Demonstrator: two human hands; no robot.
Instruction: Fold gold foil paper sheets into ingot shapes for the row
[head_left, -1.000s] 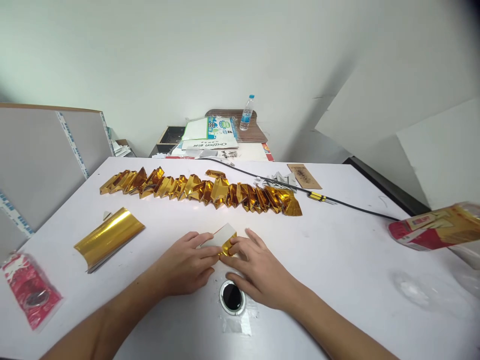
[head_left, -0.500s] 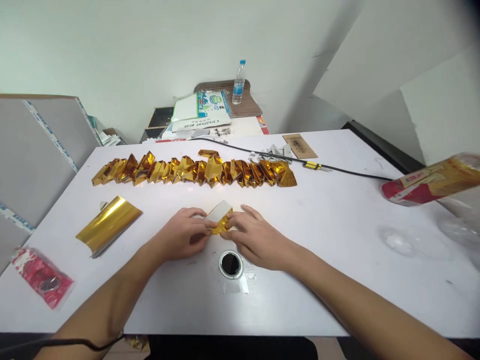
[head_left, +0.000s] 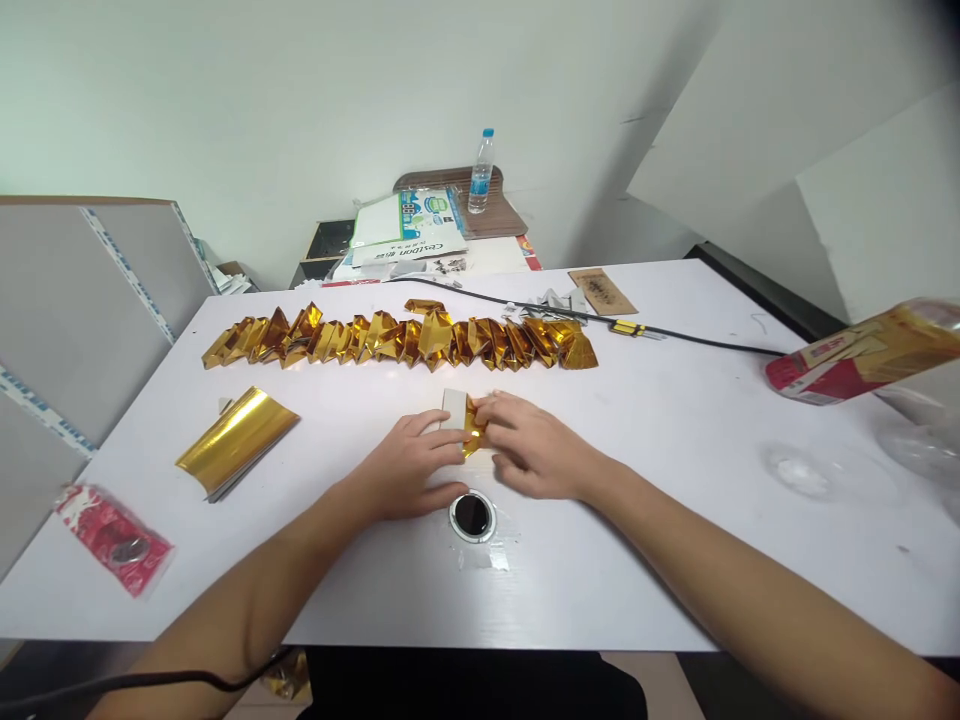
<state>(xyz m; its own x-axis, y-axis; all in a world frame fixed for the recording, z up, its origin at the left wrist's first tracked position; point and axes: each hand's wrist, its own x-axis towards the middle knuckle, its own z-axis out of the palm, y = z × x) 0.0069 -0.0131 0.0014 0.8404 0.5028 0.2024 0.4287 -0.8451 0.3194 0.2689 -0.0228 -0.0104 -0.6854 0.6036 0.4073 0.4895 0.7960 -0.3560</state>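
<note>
A small sheet of gold foil paper (head_left: 474, 436), with a pale grey backing showing, lies partly folded on the table between my two hands. With fingertips pressed on its left side, my left hand (head_left: 416, 463) holds the paper down, thumb spread toward me. Curled fingers of my right hand (head_left: 536, 445) grip the gold right edge and hide part of it. Behind my hands runs a long row of folded gold foil paper pieces (head_left: 382, 338). To the left rests a stack of flat gold foil sheets (head_left: 238, 435), slightly curved.
A round black insert with a silver rim (head_left: 473, 516) sits just in front of my hands. Left is a red plastic packet (head_left: 116, 540). A black cable (head_left: 697, 343) crosses the back, near a brown card (head_left: 602, 291). A red-gold package (head_left: 862, 355) lies right; a bottle (head_left: 481, 175) stands behind.
The gold foil paper has been turned, its grey strip now upright on the left. Both hands have shifted with it, and the view has moved slightly.
</note>
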